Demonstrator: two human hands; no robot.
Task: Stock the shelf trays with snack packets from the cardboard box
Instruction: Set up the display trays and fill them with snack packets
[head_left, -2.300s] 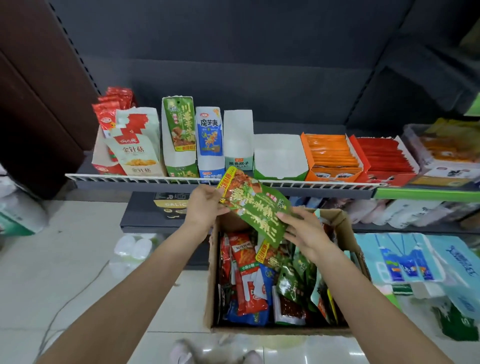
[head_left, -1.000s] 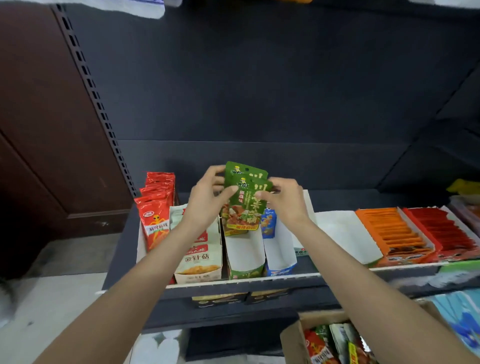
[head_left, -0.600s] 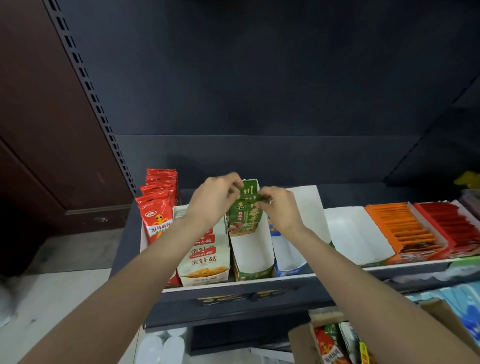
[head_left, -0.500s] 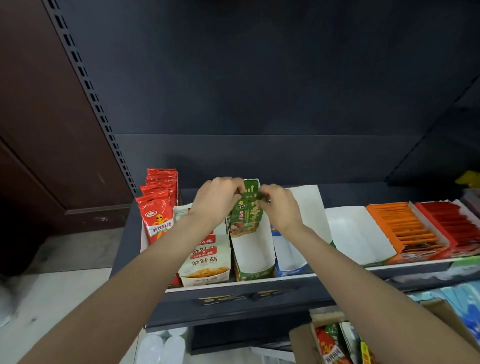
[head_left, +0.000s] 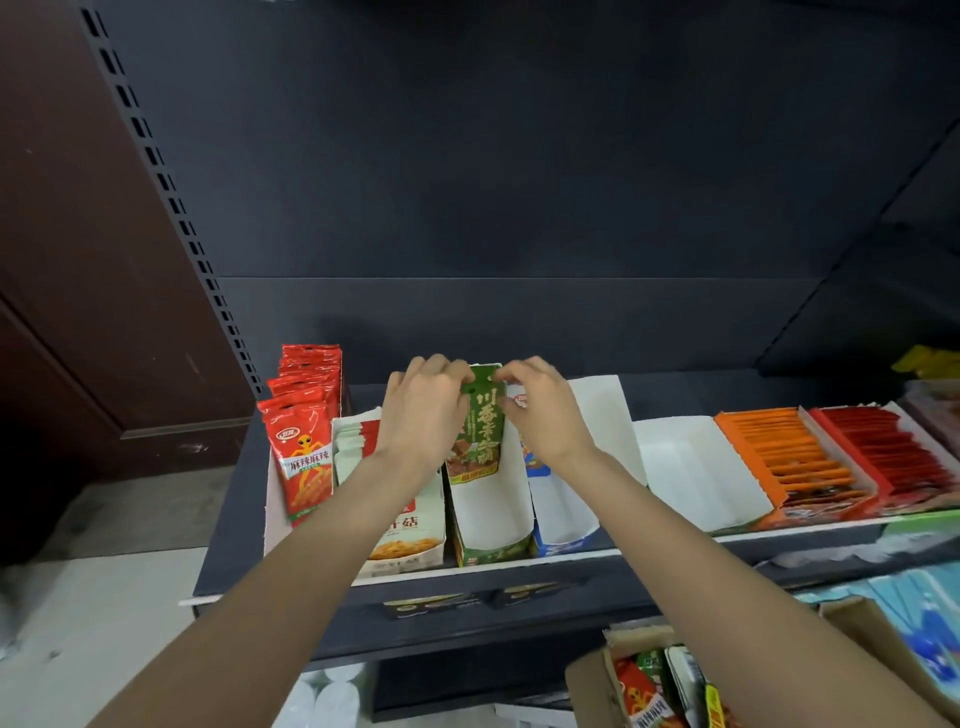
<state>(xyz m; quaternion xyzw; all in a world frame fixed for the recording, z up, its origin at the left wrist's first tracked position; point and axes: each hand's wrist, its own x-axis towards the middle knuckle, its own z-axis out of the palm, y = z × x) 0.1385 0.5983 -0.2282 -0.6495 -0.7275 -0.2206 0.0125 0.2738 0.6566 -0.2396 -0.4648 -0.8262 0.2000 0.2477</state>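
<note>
A green snack packet (head_left: 480, 426) stands upright at the back of a narrow white tray with a green front (head_left: 493, 514) on the dark shelf. My left hand (head_left: 423, 410) pinches its top left corner. My right hand (head_left: 540, 410) pinches its top right edge. The cardboard box (head_left: 587, 680) sits at the bottom right, with several red and green packets (head_left: 649, 686) showing inside.
Left of the green tray are a white-and-red tray (head_left: 402, 535) and upright red packets (head_left: 304, 457). To the right stand a blue-fronted tray (head_left: 563, 514), two white trays (head_left: 696, 478), then orange (head_left: 789, 457) and red (head_left: 893, 452) packet trays. A perforated upright (head_left: 171, 208) runs along the shelf's left side.
Both hands carried the green packet up from the box to the shelf and lowered it into the green-fronted tray. In the last half second it settled slightly deeper and straighter.
</note>
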